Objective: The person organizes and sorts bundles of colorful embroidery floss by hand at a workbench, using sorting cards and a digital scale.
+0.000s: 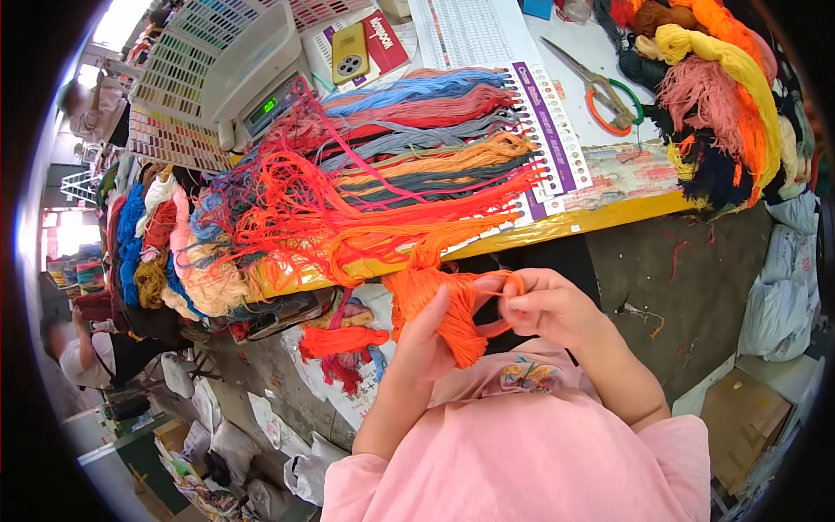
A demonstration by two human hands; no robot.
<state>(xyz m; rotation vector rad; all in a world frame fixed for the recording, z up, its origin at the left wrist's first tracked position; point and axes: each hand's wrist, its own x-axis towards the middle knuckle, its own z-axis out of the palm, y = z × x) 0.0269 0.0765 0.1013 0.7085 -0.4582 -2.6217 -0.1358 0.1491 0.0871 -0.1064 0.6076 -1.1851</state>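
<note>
- From my remote seat, I see the left hand (pixel 417 339) curled around an orange skein (pixel 452 313), thumb laid against its side.
- Right hand (pixel 554 306): fingers drawn narrow, pinching an orange thread loop (pixel 519 283) beside the skein.
- Skein sits between the pink shirt (pixel 522 444) and the table's yellow edge (pixel 609 215).
- On the table, I note coloured strands (pixel 426 113) fixed to a purple-and-white punched card (pixel 541 126); scissors (pixel 600 89) lie beyond, near a yarn heap (pixel 706 109).

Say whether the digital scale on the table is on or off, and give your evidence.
On: the digital scale has its display lit, with green digits glowing.
</note>
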